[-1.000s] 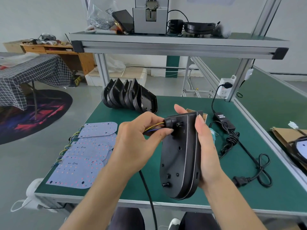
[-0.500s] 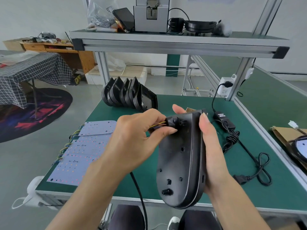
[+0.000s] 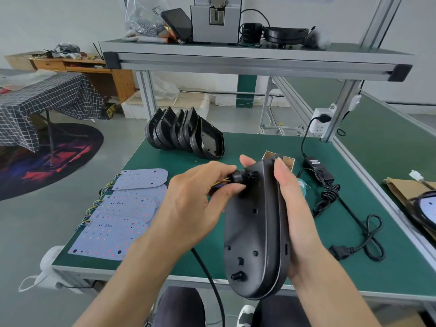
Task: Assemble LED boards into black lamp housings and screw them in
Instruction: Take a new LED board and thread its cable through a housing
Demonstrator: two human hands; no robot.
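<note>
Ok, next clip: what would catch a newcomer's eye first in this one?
The long black plastic lamp housing held up in mid-frame: the right hand grips its right edge while the left hand pinches the yellow and blue wires at its round black fitting. Next, the overlapping pale LED boards on the left of the green bench, and the row of empty black housings at its far edge.

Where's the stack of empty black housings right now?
The empty housings stand on edge at the green bench's far left, beyond the LED boards.
</note>
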